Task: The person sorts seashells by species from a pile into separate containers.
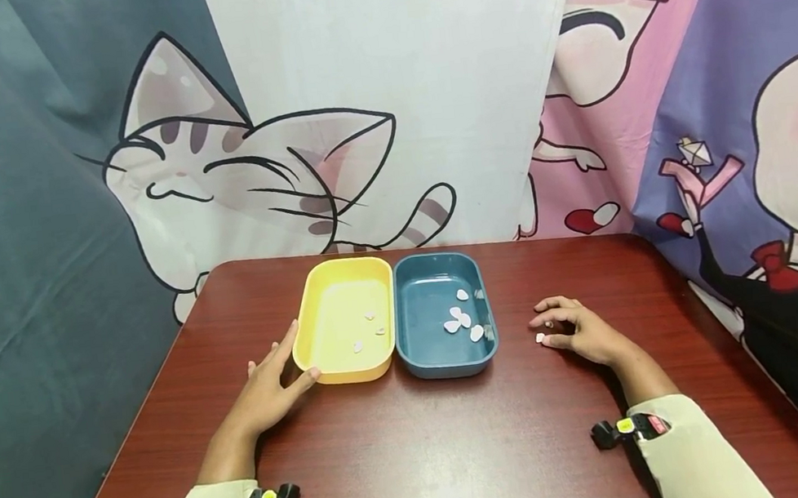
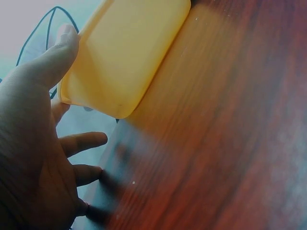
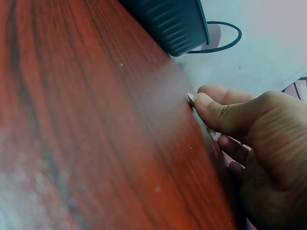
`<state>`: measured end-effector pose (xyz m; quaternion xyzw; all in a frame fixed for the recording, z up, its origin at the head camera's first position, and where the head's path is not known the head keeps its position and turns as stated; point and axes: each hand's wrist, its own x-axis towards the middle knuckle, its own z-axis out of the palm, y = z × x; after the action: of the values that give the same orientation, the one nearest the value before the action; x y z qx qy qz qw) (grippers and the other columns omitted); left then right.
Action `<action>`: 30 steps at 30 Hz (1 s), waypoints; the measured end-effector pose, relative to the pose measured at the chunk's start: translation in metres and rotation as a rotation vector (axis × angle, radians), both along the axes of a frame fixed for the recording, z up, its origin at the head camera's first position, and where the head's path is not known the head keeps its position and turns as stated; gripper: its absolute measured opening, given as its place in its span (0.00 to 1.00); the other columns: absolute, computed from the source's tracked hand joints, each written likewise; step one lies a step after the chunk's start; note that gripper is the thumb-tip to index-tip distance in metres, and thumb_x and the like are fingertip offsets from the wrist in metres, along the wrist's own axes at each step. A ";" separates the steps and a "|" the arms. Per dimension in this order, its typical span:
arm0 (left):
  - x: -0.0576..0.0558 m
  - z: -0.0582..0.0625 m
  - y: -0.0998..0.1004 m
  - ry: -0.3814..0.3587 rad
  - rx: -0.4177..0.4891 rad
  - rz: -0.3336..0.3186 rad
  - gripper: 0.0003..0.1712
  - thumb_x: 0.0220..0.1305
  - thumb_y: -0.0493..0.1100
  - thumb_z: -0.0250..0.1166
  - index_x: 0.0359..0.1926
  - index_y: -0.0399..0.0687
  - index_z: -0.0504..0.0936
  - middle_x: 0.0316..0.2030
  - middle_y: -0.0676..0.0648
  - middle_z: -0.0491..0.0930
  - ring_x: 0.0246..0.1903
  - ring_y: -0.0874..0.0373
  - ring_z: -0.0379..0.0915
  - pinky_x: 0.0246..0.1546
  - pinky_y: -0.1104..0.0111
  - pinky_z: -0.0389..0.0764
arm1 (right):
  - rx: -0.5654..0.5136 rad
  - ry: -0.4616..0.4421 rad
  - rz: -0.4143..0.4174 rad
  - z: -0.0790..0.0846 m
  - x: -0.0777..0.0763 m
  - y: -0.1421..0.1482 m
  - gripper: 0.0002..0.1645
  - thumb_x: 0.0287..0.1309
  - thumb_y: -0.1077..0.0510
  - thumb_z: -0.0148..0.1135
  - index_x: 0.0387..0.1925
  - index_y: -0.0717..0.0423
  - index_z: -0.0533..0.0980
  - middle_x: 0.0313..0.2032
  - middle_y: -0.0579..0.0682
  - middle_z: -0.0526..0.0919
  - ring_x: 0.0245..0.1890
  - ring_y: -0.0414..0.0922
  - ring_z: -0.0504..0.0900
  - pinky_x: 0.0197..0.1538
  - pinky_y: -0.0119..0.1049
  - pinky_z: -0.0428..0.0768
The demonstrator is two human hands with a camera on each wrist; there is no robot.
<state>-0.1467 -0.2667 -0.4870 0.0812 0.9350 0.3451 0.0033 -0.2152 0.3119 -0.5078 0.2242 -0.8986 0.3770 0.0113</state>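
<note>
My left hand [image 1: 268, 395] rests at the near left corner of a yellow tray [image 1: 306, 358]. Its thumb touches the front rim and the index finger lies along the left wall; the other fingers spread over the table. My right hand [image 1: 586, 332] is lowered to the table right of a blue tray [image 1: 450, 370], thumb and fingers apart. One small whitish shell-like piece [image 3: 191, 98] sits at the thumb tip. Another similar piece [image 3: 214, 135] shows behind, between thumb and fingers.
Inside the blue tray lie several white pieces [image 1: 465, 320]; the yellow tray holds a few pale ones [image 1: 358, 346]. The two trays stand side by side near the far edge of the brown table [image 1: 423, 460]. A cartoon-printed cloth [image 1: 449, 38] hangs behind.
</note>
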 end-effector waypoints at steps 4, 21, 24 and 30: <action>0.000 0.000 0.000 -0.001 0.000 -0.001 0.55 0.76 0.65 0.66 0.90 0.58 0.47 0.87 0.37 0.54 0.84 0.22 0.45 0.74 0.16 0.37 | -0.003 0.004 -0.007 0.000 0.000 -0.001 0.14 0.61 0.61 0.80 0.48 0.49 0.91 0.63 0.60 0.82 0.66 0.59 0.72 0.66 0.49 0.64; 0.000 -0.003 -0.001 0.017 -0.013 -0.003 0.55 0.76 0.64 0.66 0.90 0.59 0.47 0.87 0.38 0.55 0.83 0.22 0.47 0.73 0.16 0.39 | -0.023 0.018 -0.055 0.000 0.004 -0.007 0.07 0.60 0.61 0.81 0.38 0.46 0.90 0.61 0.59 0.84 0.66 0.60 0.74 0.65 0.46 0.65; 0.000 -0.002 -0.001 0.014 -0.011 -0.004 0.55 0.76 0.64 0.66 0.90 0.59 0.47 0.86 0.37 0.56 0.83 0.22 0.47 0.73 0.16 0.39 | -0.024 0.023 -0.058 0.000 0.005 -0.007 0.07 0.60 0.61 0.81 0.37 0.46 0.90 0.60 0.58 0.84 0.65 0.60 0.74 0.65 0.45 0.65; -0.001 -0.002 -0.001 0.011 -0.009 -0.002 0.55 0.76 0.65 0.66 0.90 0.58 0.47 0.86 0.36 0.56 0.83 0.21 0.47 0.73 0.16 0.40 | -0.043 0.031 -0.060 -0.001 0.004 -0.007 0.07 0.60 0.61 0.81 0.37 0.46 0.90 0.59 0.59 0.85 0.64 0.60 0.75 0.65 0.47 0.65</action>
<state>-0.1475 -0.2672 -0.4894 0.0839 0.9366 0.3403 -0.0012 -0.2110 0.3048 -0.5090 0.2028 -0.8964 0.3920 0.0415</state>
